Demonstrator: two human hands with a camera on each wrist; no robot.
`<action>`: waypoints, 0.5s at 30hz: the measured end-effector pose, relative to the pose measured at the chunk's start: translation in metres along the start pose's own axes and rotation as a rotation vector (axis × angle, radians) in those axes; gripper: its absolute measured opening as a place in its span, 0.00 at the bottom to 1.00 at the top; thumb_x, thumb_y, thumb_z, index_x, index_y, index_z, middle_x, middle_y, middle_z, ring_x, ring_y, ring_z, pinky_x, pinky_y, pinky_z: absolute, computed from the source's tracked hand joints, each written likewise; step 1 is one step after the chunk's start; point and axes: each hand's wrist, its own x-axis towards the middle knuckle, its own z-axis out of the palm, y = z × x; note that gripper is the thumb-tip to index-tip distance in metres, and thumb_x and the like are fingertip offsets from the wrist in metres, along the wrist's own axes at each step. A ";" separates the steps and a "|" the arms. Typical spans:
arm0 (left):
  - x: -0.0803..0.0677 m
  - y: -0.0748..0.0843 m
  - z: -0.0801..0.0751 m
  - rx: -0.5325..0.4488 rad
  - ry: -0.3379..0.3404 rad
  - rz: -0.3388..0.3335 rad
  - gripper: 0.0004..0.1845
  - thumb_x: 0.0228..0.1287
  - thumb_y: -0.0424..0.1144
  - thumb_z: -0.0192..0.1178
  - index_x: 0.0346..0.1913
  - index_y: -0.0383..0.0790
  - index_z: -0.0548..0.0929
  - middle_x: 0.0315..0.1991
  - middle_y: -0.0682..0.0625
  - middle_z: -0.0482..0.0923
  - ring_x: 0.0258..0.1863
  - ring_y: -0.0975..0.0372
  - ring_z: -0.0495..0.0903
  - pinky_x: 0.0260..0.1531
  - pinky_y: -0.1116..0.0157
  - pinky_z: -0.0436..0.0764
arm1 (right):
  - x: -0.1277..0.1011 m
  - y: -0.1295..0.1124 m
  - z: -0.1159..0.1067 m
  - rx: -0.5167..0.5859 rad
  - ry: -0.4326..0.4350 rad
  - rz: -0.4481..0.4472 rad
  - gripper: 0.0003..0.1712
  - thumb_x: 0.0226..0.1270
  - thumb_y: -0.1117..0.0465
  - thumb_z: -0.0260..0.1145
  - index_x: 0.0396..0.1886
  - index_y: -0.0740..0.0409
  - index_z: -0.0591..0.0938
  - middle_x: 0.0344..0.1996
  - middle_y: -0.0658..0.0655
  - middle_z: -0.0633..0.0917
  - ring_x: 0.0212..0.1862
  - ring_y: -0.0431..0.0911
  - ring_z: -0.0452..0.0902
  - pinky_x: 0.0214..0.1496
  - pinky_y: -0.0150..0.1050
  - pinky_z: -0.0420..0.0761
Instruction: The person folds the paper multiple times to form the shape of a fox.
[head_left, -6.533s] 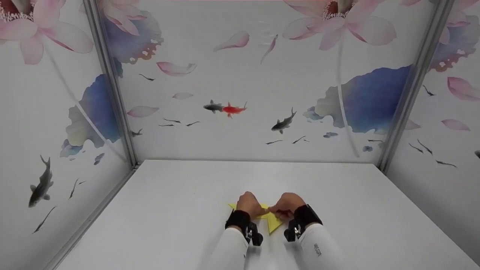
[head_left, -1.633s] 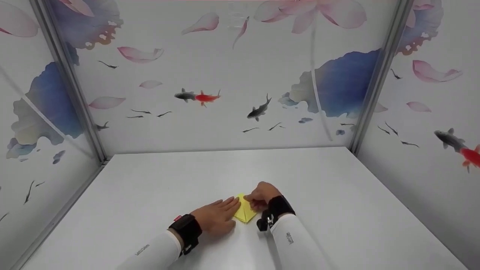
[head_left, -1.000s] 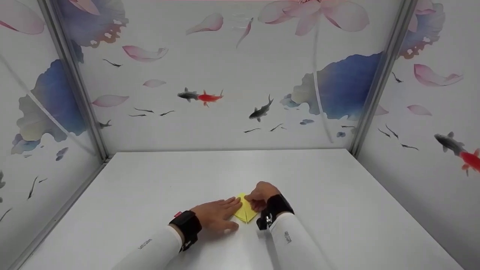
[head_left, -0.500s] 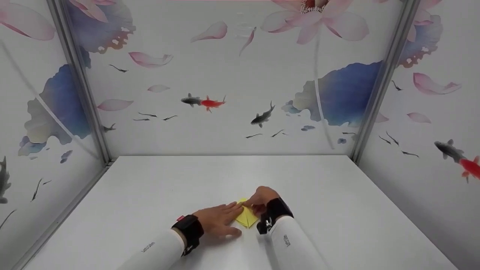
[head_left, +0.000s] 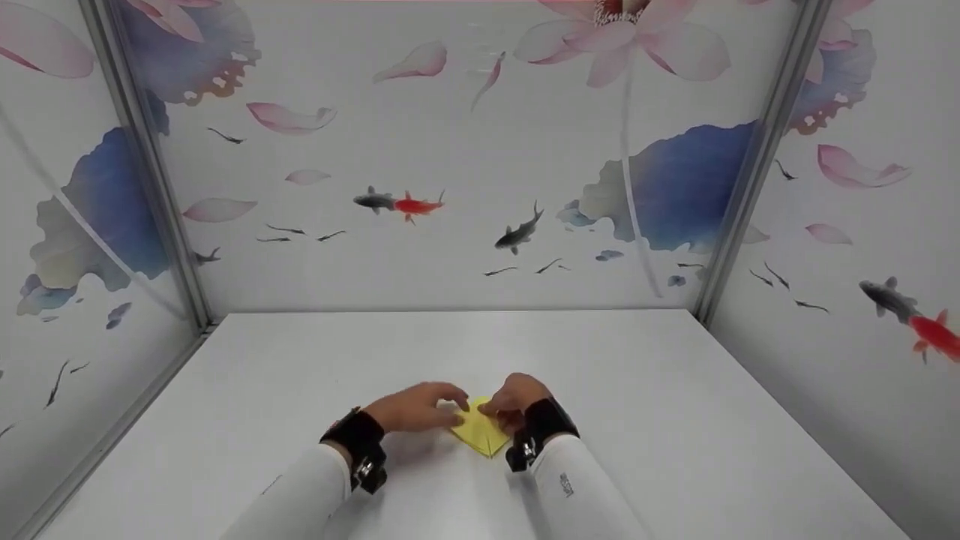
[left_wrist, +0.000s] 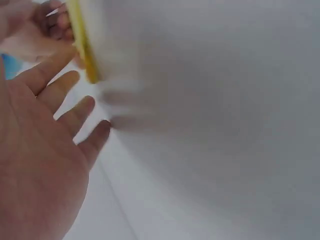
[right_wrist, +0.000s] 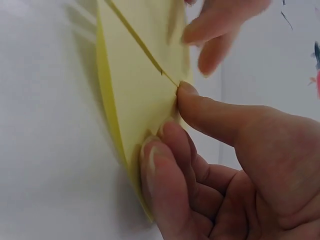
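A folded yellow paper [head_left: 482,438], shaped like a diamond with a seam down its middle, is at the near centre of the white table. My right hand [head_left: 521,396] grips its right side; in the right wrist view the thumb [right_wrist: 210,112] presses at the seam while curled fingers lie along the paper's edge. Layers gape slightly along that edge. At the upper left side of the paper, my left hand [head_left: 411,407] arches with fingers apart and fingertips right by the edge. The left wrist view has its fingers [left_wrist: 75,117] loosely extended, above the table.
The white table [head_left: 337,352] stretches out around the paper. White panels printed with lotus flowers and fish [head_left: 418,204] stand behind and at both sides, joined by metal posts [head_left: 142,150]. Black straps with small cameras [head_left: 367,469] sit on both wrists.
Earlier both hands worked on a more spread paper, then the left lay flat over its left side. Now the left has lifted and arched; the right stays, and the paper has turned slightly.
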 end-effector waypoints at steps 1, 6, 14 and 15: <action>0.004 0.000 -0.005 -0.054 0.069 -0.049 0.18 0.76 0.48 0.61 0.60 0.43 0.87 0.65 0.46 0.86 0.65 0.52 0.85 0.66 0.49 0.82 | 0.000 0.000 0.000 0.000 0.006 0.003 0.25 0.69 0.52 0.78 0.14 0.54 0.81 0.12 0.48 0.78 0.17 0.39 0.73 0.22 0.29 0.72; 0.027 0.004 -0.016 -0.257 0.279 -0.336 0.13 0.77 0.42 0.64 0.44 0.33 0.91 0.31 0.49 0.90 0.28 0.62 0.83 0.28 0.67 0.76 | 0.002 0.000 0.002 -0.015 0.011 0.020 0.27 0.69 0.49 0.78 0.13 0.53 0.80 0.12 0.48 0.78 0.16 0.38 0.73 0.22 0.29 0.72; 0.055 0.015 0.006 -0.265 0.218 -0.415 0.21 0.75 0.45 0.69 0.23 0.39 0.88 0.15 0.56 0.75 0.16 0.67 0.67 0.19 0.71 0.65 | -0.001 0.000 0.004 -0.008 0.024 0.018 0.26 0.67 0.51 0.79 0.12 0.53 0.81 0.11 0.48 0.79 0.17 0.38 0.74 0.21 0.29 0.72; 0.057 0.017 0.009 -0.266 0.213 -0.408 0.22 0.76 0.45 0.68 0.21 0.40 0.86 0.14 0.57 0.73 0.16 0.67 0.66 0.19 0.71 0.65 | -0.001 0.000 0.004 0.001 0.025 0.015 0.26 0.67 0.51 0.79 0.12 0.54 0.81 0.11 0.48 0.79 0.17 0.38 0.74 0.21 0.29 0.73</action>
